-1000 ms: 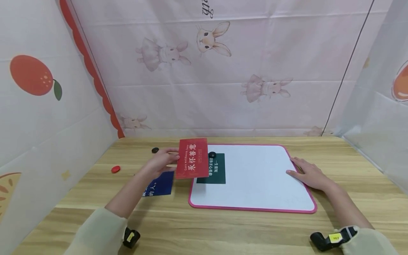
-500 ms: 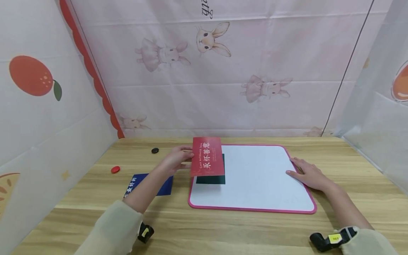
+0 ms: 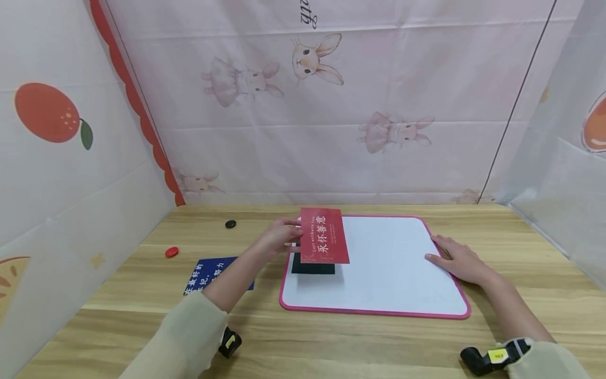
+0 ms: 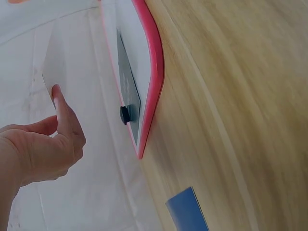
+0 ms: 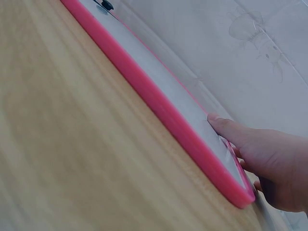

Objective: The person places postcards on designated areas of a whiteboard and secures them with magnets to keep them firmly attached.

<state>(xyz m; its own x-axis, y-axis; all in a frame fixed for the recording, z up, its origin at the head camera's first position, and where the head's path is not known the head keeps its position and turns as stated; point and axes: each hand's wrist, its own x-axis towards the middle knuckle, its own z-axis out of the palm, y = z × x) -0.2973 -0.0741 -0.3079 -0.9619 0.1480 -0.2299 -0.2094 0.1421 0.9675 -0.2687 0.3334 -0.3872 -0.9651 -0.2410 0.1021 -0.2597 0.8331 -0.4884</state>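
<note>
My left hand [image 3: 279, 235] pinches a red card [image 3: 324, 236] with white Chinese lettering by its left edge. The card is held above the left part of a pink-framed whiteboard [image 3: 393, 268]. Partly covered by it in the head view, a dark green card [image 3: 312, 267] lies on the board. A round black magnet [image 4: 125, 114] sits on the green card in the left wrist view; in the head view it is hidden. At the board's right side, my right hand [image 3: 461, 258] grips the edge, thumb on the white surface and fingers along the frame.
A blue card [image 3: 213, 271] with white lettering lies on the wooden table left of the board, partly behind the left forearm. Farther left are a black magnet [image 3: 230, 224] and a red magnet [image 3: 172, 252]. A rabbit-print cloth [image 3: 331, 163] hangs behind the table.
The left hand has carried the red card rightward from the board's left edge to over the green card. More of the blue card shows now. My right hand has stayed put.
</note>
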